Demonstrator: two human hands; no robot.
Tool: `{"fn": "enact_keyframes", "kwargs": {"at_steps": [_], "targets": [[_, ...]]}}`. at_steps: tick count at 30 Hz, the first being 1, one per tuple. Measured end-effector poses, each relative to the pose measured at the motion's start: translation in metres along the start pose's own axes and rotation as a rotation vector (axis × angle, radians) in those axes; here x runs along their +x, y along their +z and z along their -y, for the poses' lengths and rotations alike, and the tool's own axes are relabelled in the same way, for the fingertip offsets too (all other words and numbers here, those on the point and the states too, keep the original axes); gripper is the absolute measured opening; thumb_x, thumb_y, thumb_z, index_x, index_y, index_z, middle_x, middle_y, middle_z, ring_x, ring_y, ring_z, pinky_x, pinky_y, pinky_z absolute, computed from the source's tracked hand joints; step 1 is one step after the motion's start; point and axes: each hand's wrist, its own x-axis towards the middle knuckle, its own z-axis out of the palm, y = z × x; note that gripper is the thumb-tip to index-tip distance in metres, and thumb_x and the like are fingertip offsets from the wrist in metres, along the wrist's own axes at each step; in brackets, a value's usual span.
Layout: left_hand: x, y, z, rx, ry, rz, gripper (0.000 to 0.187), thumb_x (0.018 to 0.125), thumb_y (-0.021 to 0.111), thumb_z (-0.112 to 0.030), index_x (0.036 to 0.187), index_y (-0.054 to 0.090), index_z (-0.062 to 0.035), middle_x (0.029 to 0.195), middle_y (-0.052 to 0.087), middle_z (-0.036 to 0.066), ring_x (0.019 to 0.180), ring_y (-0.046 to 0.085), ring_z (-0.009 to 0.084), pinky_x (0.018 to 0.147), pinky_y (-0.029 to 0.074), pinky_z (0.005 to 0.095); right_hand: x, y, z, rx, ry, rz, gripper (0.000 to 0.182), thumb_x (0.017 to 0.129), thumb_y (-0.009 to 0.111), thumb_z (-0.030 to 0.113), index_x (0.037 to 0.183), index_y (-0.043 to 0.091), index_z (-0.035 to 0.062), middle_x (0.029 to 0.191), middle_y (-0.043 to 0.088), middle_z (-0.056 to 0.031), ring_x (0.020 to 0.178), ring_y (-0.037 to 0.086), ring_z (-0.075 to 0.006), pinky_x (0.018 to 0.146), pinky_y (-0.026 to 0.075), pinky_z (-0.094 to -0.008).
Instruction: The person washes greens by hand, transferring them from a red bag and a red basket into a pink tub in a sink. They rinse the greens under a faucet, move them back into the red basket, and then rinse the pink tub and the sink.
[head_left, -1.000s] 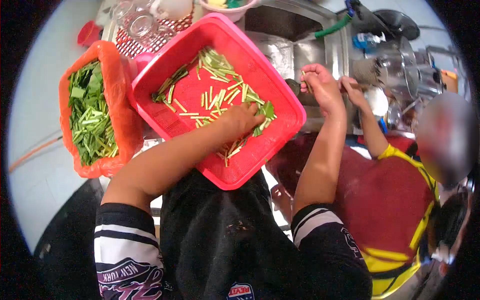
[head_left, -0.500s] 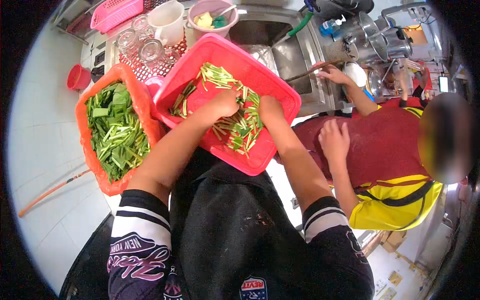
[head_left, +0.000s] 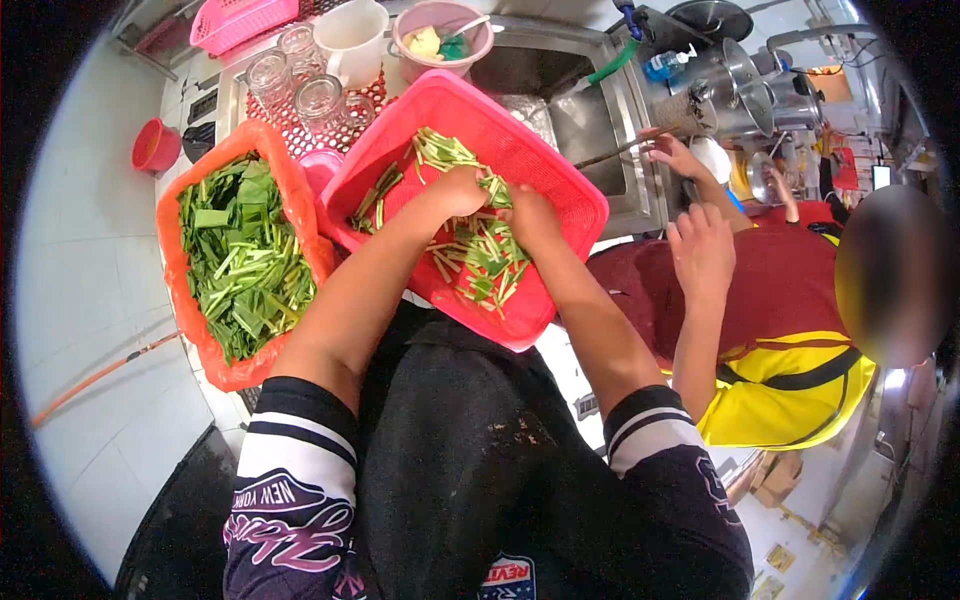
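Observation:
Both of my hands are inside a pink-red plastic basket (head_left: 560, 200) that holds cut green stems and leaves (head_left: 485, 262). My left hand (head_left: 462, 192) has its fingers curled in among the stems near the basket's middle. Just right of it, my right hand (head_left: 532, 215) reaches down into the greens, its fingertips partly covered by them. Left of the basket, an orange-red plastic bag (head_left: 176, 262) stands open, full of chopped green leaves and stems (head_left: 245, 265).
Glass jars (head_left: 318, 102), a white pitcher (head_left: 350, 45) and a pink bucket (head_left: 445, 65) stand behind the basket. A metal sink (head_left: 590, 120) lies beyond it. At right is a co-worker in maroon and yellow (head_left: 770, 290), one hand on a long stick (head_left: 620, 152).
My hands have come closer together over the greens, the right one moving up and left. The co-worker's nearer hand has risen. The view has shifted slightly.

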Motion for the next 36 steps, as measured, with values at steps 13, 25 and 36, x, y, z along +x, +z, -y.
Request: {"fn": "enact_keyframes", "kwargs": {"at_steps": [13, 25, 36], "targets": [[-0.062, 0.063, -0.031, 0.341, 0.216, 0.299, 0.024, 0.081, 0.068, -0.024, 0.093, 0.068, -0.0035, 0.09, 0.069, 0.02, 0.085, 0.068, 0.0373, 0.077, 0.054, 0.0476, -0.04, -0.007, -0.015, -0.106, -0.001, 0.284, 0.017, 0.078, 0.065, 0.007, 0.091, 0.061, -0.0021, 0.09, 0.066, -0.0258, 0.091, 0.065, -0.042, 0.078, 0.051, -0.0506], [-0.043, -0.003, -0.043, -0.335, 0.166, 0.391, 0.022, 0.088, 0.064, -0.017, 0.106, 0.059, -0.0039, 0.09, 0.067, 0.007, 0.081, 0.063, 0.0209, 0.074, 0.05, 0.0355, -0.015, -0.094, -0.049, 0.864, 0.192, 0.392, 0.033, 0.088, 0.069, 0.011, 0.118, 0.059, 0.0037, 0.084, 0.064, -0.0039, 0.075, 0.062, -0.0115, 0.061, 0.05, -0.027], [0.175, -0.003, -0.175, -0.13, 0.069, 0.422, 0.019, 0.087, 0.068, -0.022, 0.097, 0.063, -0.0068, 0.071, 0.058, -0.001, 0.06, 0.051, 0.0082, 0.053, 0.041, 0.0248, 0.093, -0.08, -0.211, 0.452, 0.434, 0.125, 0.036, 0.084, 0.067, 0.013, 0.117, 0.059, 0.0013, 0.109, 0.067, -0.0211, 0.098, 0.067, -0.0332, 0.083, 0.052, -0.0411]]}}
